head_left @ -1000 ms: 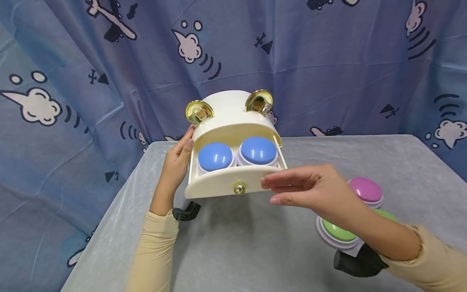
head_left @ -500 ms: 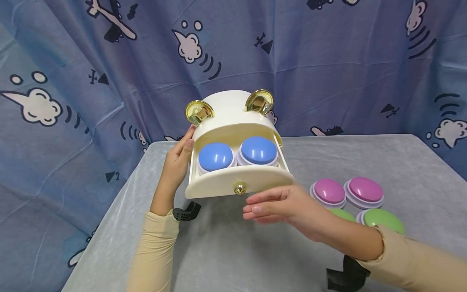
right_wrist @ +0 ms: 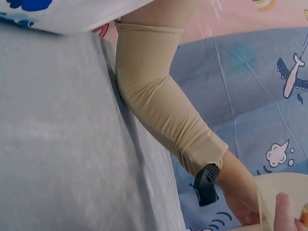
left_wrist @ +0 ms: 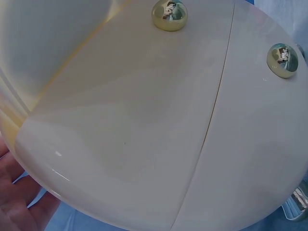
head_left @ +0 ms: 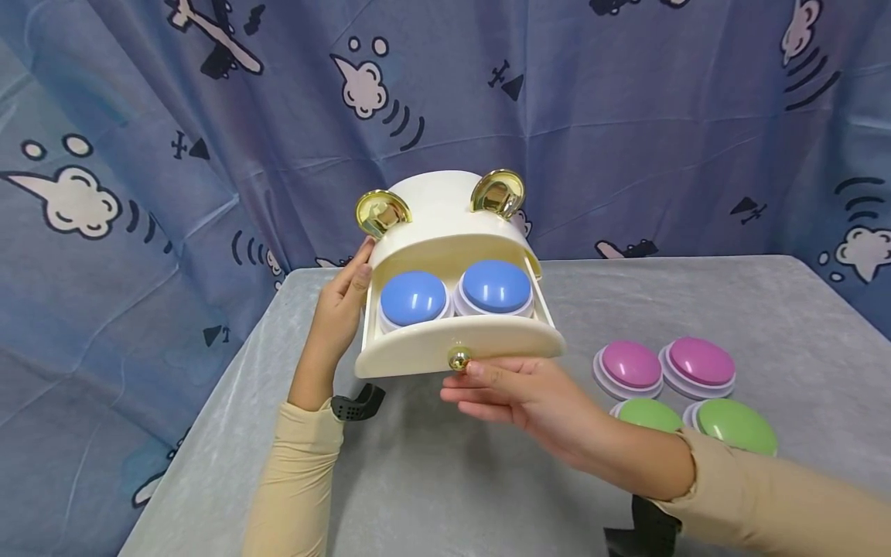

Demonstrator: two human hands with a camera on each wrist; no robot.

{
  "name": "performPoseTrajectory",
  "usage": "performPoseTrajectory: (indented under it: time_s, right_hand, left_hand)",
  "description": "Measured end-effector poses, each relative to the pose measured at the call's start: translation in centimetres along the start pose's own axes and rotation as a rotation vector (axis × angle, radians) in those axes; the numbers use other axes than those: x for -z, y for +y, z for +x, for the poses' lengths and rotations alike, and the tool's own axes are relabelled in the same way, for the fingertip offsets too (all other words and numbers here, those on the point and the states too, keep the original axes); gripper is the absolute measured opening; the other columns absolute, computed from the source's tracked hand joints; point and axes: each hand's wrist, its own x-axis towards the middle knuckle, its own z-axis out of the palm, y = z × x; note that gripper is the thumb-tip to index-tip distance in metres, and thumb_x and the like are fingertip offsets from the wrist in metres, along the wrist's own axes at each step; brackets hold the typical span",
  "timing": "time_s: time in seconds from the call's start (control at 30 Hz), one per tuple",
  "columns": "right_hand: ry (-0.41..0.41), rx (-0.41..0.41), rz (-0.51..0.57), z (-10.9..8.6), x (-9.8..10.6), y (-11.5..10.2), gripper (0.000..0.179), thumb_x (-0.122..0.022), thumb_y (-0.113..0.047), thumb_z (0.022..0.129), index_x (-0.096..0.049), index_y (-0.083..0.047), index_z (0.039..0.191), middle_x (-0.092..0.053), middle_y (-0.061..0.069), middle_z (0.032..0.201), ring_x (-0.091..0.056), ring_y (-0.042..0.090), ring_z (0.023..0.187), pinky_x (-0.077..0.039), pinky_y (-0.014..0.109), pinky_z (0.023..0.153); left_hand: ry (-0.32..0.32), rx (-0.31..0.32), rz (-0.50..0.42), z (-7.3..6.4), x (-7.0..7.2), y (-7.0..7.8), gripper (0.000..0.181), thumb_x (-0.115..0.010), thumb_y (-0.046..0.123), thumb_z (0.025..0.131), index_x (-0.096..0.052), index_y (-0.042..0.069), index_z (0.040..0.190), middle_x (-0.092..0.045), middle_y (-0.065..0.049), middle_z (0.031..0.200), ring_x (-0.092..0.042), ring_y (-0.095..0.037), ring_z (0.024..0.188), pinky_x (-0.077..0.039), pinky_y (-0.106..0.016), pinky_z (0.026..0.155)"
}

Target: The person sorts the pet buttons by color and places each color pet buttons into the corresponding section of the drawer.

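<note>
A cream-white box [head_left: 442,197] with two gold ears stands tilted, its drawer pulled out. Two round blue-domed pieces [head_left: 414,297] on white bases sit side by side in the drawer. My left hand [head_left: 332,321] grips the box's left side, the thumb in front and part of the fingers hidden behind. At the curved drawer front [head_left: 404,357], my right hand [head_left: 532,393] pinches the gold knob [head_left: 458,357], thumb tip on it and the other fingers below the front. The left wrist view shows a white surface [left_wrist: 130,134] of the box, with two gold balls and a seam.
To the right on the grey-covered table [head_left: 696,298] lie two pink-domed pieces [head_left: 699,360] and two green-domed pieces [head_left: 736,425], the green ones partly behind my right arm. A blue patterned curtain [head_left: 592,124] hangs behind the table.
My right hand has moved from the drawer front's right end down and left to the gold knob, uncovering the pink pieces. My left hand and the box have stayed put.
</note>
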Motion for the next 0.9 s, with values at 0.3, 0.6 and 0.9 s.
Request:
performPoseTrajectory:
  time_s: [0.3,0.6,0.9]
  right_hand:
    - [0.06,0.011,0.062,0.4,-0.8,0.1,0.034,-0.06,-0.019,0.101,-0.059,0.006,0.124,-0.077,0.004,0.104,-0.073,0.015,0.102,-0.057,0.029,0.093]
    - [0.1,0.036,0.044,1.2,-1.0,-0.5,0.036,-0.058,-0.019,0.102,-0.059,0.008,0.126,-0.077,0.004,0.103,-0.074,0.014,0.099,-0.057,0.029,0.092]
    - [0.128,0.064,0.04,2.3,-0.4,-0.8,0.035,-0.058,-0.019,0.102,-0.06,0.007,0.125,-0.078,0.001,0.099,-0.075,0.013,0.097,-0.058,0.027,0.091]
  left_hand:
    - [-0.014,-0.003,0.001,0.0,0.2,0.1,0.05,-0.039,0.039,0.108,-0.039,0.02,0.153,-0.034,0.008,0.161,-0.029,-0.011,0.15,-0.024,-0.034,0.125]
    - [-0.026,-0.004,0.019,0.0,0.3,0.1,0.049,-0.039,0.039,0.108,-0.038,0.021,0.153,-0.033,0.011,0.16,-0.029,-0.008,0.149,-0.024,-0.033,0.125]
    - [-0.027,-0.003,-0.007,0.1,0.3,-0.1,0.049,-0.041,0.037,0.108,-0.039,0.018,0.153,-0.033,0.008,0.161,-0.028,-0.012,0.151,-0.023,-0.035,0.126]
